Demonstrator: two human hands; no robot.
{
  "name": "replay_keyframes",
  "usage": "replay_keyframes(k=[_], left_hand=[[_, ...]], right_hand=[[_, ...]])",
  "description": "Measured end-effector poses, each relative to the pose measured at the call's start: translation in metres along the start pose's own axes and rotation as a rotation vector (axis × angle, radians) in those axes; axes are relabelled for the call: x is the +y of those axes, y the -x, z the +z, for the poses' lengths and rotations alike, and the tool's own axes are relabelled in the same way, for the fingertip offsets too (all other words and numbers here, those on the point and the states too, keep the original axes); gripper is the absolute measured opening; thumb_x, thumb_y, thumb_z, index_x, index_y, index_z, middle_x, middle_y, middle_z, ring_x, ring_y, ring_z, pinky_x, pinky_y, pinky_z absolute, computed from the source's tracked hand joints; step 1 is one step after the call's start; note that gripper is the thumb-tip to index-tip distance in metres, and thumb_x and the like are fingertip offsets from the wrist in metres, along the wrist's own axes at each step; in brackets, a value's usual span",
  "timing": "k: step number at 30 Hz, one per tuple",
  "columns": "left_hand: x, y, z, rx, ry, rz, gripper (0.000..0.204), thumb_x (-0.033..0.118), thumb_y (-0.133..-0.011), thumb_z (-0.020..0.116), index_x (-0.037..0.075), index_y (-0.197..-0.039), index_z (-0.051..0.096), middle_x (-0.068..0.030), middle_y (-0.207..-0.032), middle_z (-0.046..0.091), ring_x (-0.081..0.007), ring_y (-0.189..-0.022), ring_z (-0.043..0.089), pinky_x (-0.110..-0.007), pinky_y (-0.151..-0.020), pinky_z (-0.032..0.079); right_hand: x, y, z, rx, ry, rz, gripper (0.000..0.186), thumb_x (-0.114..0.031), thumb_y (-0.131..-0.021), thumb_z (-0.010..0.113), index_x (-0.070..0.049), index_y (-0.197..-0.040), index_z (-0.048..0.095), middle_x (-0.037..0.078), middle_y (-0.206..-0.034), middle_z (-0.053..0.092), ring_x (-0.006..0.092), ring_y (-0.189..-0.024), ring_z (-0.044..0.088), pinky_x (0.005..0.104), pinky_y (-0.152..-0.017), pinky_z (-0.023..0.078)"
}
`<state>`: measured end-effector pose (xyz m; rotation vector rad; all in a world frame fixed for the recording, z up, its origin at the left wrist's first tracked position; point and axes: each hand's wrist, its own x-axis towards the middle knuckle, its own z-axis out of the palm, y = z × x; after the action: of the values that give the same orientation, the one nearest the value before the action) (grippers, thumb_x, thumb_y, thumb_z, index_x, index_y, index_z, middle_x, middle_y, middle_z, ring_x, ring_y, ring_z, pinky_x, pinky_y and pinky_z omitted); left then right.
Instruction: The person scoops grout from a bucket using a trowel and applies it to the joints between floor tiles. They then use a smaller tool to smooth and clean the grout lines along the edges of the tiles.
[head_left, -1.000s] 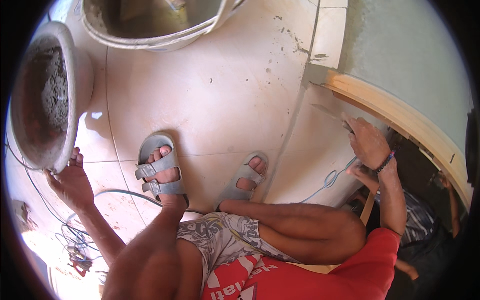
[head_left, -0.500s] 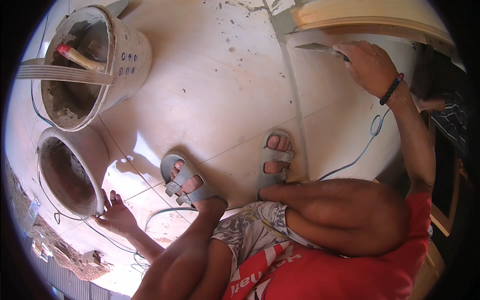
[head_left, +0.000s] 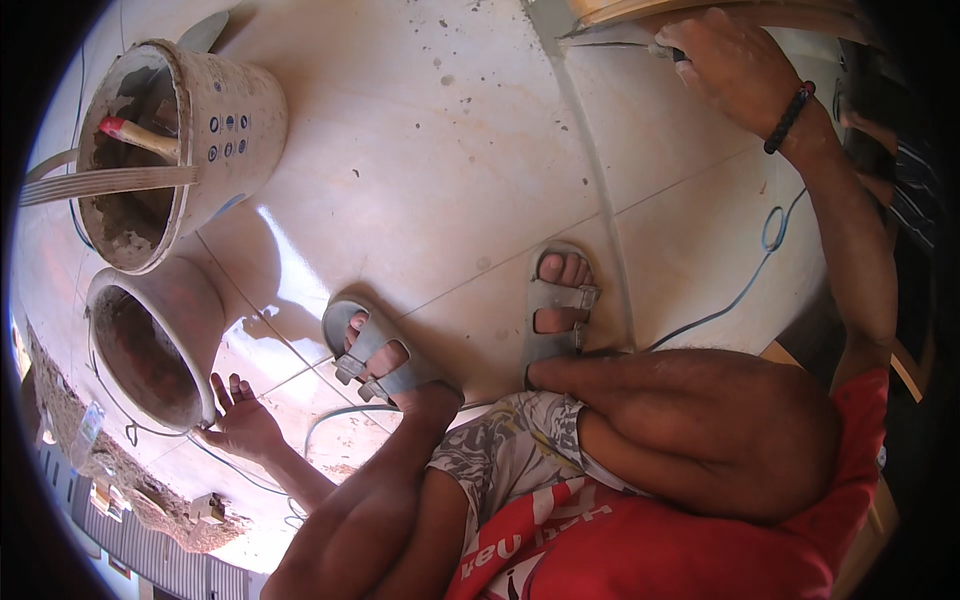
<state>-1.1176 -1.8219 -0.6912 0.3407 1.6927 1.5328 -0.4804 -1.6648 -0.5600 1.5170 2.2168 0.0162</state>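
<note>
My right hand point(head_left: 735, 70) is at the far right, closed around the handle of a trowel point(head_left: 612, 43). The thin blade points left, low along the foot of a curved wooden frame point(head_left: 700, 14); I cannot tell whether it touches the floor. At the near left, my left hand point(head_left: 243, 425) has its fingers apart beside the rim of a small grey bucket point(head_left: 205, 300), the thumb by the rim where the wire handle joins. A larger white bucket point(head_left: 235, 120), coated inside with grey mortar, holds a tool with a red-tipped wooden handle point(head_left: 140, 135).
Pale floor tiles point(head_left: 420, 210) with grey spots and joints lie ahead of my sandalled feet point(head_left: 560, 295). A blue cable point(head_left: 735, 300) loops across at the right. At left are rubble point(head_left: 150, 505) and a clear bottle point(head_left: 88, 430). Part of another person point(head_left: 915, 190) shows at the right edge.
My right hand has moved farther away with the trowel, whose blade is now closer to the wooden frame. My left hand stays by the small bucket's rim. The view has shifted slightly.
</note>
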Motion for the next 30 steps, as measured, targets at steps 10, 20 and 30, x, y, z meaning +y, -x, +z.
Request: replay_keyframes(k=[10, 20, 30], left_hand=[[0.011, 0.030, 0.035, 0.104, 0.041, -0.019, 0.061, 0.055, -0.093, 0.042, 0.001, -0.117, 0.053, -0.0227, -0.124, 0.051, -0.0379, -0.108, 0.050, -0.054, -0.090, 0.043], [0.009, 0.024, 0.028, -0.003, -0.129, 0.036, 0.058, 0.055, -0.094, 0.039, 0.003, -0.112, 0.055, -0.0208, -0.118, 0.055, -0.0336, -0.102, 0.052, -0.050, -0.084, 0.044], [0.011, 0.028, 0.034, 0.118, -0.005, -0.012, 0.067, 0.065, -0.088, 0.041, 0.005, -0.112, 0.059, -0.0202, -0.121, 0.054, -0.0369, -0.104, 0.050, -0.052, -0.088, 0.042]], right_hand=[[-0.026, -0.032, -0.017, -0.163, 0.220, -0.065, 0.019, -0.011, -0.077, 0.055, -0.001, -0.069, 0.069, 0.019, -0.070, 0.066, 0.0326, -0.072, 0.066, 0.0422, -0.069, 0.052], [-0.024, -0.037, -0.017, -0.192, 0.305, -0.080, 0.020, -0.015, -0.079, 0.055, -0.004, -0.069, 0.068, 0.014, -0.070, 0.064, 0.0276, -0.072, 0.062, 0.0388, -0.071, 0.050], [-0.011, -0.026, -0.019, 0.024, 0.155, -0.178, 0.017, -0.015, -0.082, 0.055, -0.005, -0.074, 0.066, 0.012, -0.078, 0.065, 0.0252, -0.081, 0.062, 0.0362, -0.077, 0.050]])
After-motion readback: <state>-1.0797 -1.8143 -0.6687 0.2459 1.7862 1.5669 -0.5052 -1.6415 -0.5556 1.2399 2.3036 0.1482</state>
